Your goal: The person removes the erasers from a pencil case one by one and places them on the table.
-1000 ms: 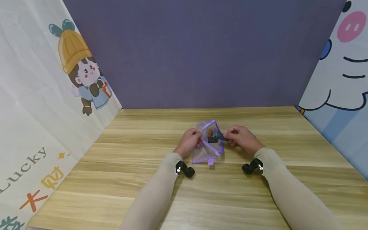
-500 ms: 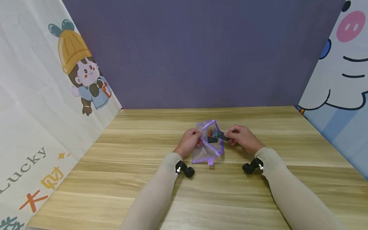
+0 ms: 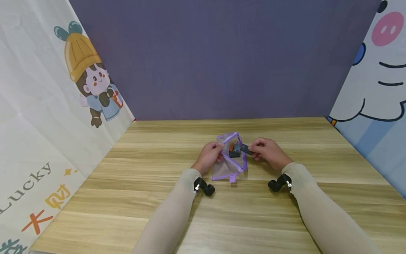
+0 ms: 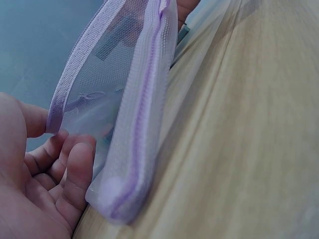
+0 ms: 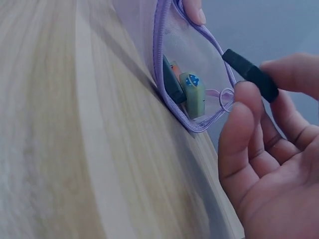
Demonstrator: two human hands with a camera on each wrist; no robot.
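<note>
A purple-trimmed mesh zip pouch lies on the table with its mouth spread wide. My left hand pinches the near-left edge of its mouth, thumb on the purple band. Between thumb and fingers, my right hand pinches a small flat black stick, whose kind does not show. The stick's far end overlaps the pouch's right rim in the head view. Inside the pouch, the right wrist view shows a dark block and a pale green piece with a blue spotted patch. An orange bit shows beside them.
The pouch sits toward the back middle of a wood-grain table. A purple-grey panel stands behind, and printed cartoon sheets flank the left and right. A thin cord loop hangs at the pouch's mouth.
The right hand has shifted slightly right, and the black stick in it has turned, now lying apart from the dark block in the pouch. The left hand and pouch have held still.
</note>
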